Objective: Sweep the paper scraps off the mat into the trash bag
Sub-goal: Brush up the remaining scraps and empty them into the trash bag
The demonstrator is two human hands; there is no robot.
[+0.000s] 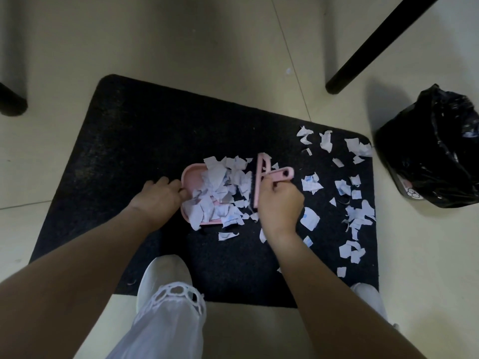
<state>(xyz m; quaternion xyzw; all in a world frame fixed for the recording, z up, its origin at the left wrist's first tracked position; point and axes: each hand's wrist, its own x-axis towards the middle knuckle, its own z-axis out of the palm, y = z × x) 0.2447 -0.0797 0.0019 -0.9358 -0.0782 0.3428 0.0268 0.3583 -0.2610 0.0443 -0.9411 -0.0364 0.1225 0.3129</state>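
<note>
A black mat (145,156) lies on the pale tiled floor. A small pink dustpan (188,174) rests on its middle, heaped with white paper scraps (217,193). My left hand (158,200) grips the dustpan's left edge. My right hand (281,203) is closed on the handle of a pink hand brush (261,174), whose head stands against the pile at the pan's mouth. Several more loose scraps (359,216) are scattered over the mat's right side. The black trash bag (435,149) sits open on the floor past the mat's right edge.
Black furniture legs stand at the upper right (373,45) and at the far left (11,102). My white shoe (163,278) rests on the mat's near edge, and another shoe (368,296) is at its near right corner. A tiny scrap (288,71) lies on the floor beyond the mat.
</note>
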